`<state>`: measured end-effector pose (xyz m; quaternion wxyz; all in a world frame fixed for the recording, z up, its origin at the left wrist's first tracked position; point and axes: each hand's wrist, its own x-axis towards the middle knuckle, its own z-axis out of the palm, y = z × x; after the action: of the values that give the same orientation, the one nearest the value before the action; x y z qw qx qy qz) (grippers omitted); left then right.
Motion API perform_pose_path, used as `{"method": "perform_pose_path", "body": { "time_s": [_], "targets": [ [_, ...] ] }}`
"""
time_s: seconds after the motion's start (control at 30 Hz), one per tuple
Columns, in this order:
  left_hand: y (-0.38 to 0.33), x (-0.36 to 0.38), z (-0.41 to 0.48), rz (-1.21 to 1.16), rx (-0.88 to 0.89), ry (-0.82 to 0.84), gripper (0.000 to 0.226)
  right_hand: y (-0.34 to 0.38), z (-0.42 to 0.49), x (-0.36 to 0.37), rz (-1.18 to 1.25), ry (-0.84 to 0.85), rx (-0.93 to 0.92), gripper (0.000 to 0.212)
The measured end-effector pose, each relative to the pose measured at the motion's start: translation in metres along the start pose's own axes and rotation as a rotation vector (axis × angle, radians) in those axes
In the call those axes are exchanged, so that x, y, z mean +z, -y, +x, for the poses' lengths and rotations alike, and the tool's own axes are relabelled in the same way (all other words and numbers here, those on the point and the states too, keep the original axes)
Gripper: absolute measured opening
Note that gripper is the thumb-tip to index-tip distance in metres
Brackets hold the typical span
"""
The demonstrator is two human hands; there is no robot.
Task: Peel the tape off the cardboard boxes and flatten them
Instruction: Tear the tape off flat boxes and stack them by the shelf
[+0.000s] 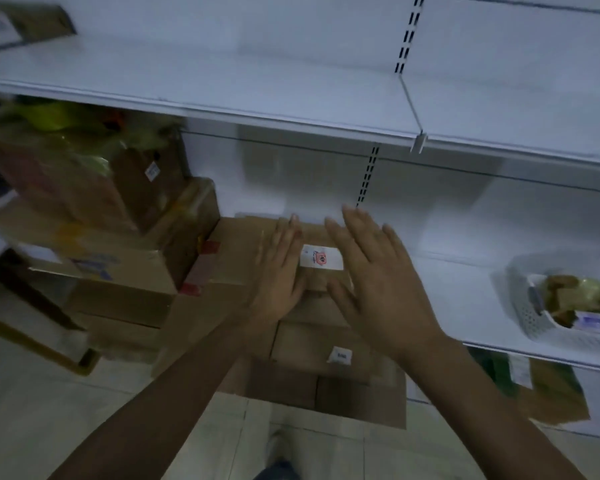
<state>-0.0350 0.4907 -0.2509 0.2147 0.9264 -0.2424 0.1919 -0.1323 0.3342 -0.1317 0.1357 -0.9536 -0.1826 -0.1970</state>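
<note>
Both hands, left hand (279, 271) and right hand (378, 275), rest flat, fingers spread, on the top cardboard box (243, 251); stack appears unflattened, tape unpeeled.

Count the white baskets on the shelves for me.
1. The white basket sits at the right end of the lower shelf, holding packets, and is cut off by the frame edge. Others could sit out of view.

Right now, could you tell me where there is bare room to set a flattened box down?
The middle shelf is bare between the right hand and the white basket; the top shelf is mostly bare. The left, with stacked boxes, is crowded.
</note>
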Motion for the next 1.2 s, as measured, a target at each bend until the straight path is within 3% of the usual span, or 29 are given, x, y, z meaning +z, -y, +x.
{"method": "perform_pose_path", "body": {
  "time_s": [0.1,0.23,0.4,0.53,0.77,0.9,1.07,1.2],
  "targets": [
    [-0.007,-0.067,0.022,0.146,0.142,-0.18,0.068,0.035,0.023,-0.05,-0.028,-0.149,-0.109,0.059],
    [-0.008,-0.146,0.036,0.185,0.145,-0.353,0.069,0.079,0.044,-0.082,-0.027,-0.232,-0.18,0.064],
    [0.028,-0.207,0.031,0.269,0.078,-0.391,0.068,0.116,0.063,-0.08,0.043,-0.283,-0.212,0.064],
    [0.066,-0.219,0.021,0.176,-0.062,-0.387,0.071,0.134,0.088,-0.057,0.045,-0.289,-0.251,0.063],
    [0.199,-0.271,0.035,0.105,-0.222,-0.516,0.067,0.186,0.201,0.015,0.125,-0.164,-0.267,0.063],
    [0.3,-0.314,0.048,0.075,-0.315,-0.475,0.068,0.241,0.3,0.069,0.205,-0.071,-0.267,0.06],
    [0.397,-0.358,0.07,0.259,-0.309,-0.461,0.061,0.299,0.408,0.127,0.251,0.012,-0.274,0.056],
    [0.428,-0.364,0.073,0.346,-0.329,-0.386,0.065,0.32,0.452,0.159,0.292,0.047,-0.241,0.06]
  ]
}}
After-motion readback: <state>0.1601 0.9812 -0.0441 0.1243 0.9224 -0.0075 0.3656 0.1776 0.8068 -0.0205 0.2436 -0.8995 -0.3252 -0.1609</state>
